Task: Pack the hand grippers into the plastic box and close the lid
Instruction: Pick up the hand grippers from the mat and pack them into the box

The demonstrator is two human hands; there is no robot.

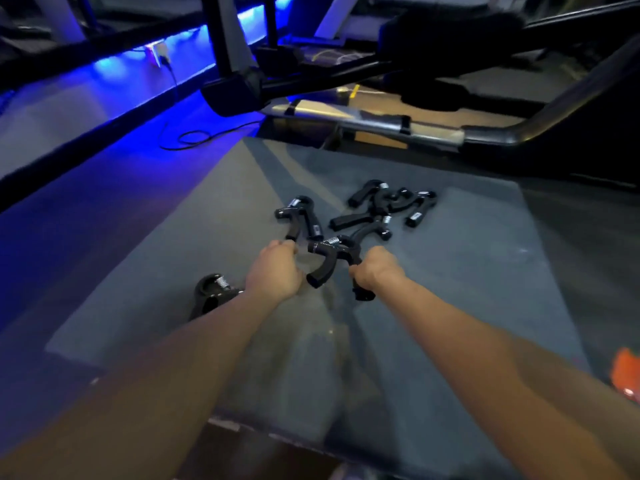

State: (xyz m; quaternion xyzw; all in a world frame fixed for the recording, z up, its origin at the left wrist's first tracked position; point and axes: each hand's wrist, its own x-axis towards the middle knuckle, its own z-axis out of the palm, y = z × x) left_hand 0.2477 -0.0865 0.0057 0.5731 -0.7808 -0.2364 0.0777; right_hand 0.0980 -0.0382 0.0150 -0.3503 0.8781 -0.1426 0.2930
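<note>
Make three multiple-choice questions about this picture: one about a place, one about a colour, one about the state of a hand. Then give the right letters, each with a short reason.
1. Where does the hand gripper beside the left forearm lie?
A. On the grey mat
B. Inside a plastic box
C. On a chair

2. What colour is the light on the floor at the left?
A. Green
B. Blue
C. Red

3. What is the right hand doing?
A. Resting flat and open
B. Pointing
C. Holding a hand gripper

Answers:
1. A: this hand gripper lies on the grey mat.
2. B: the light is blue.
3. C: the right hand curls round the held gripper.
</note>
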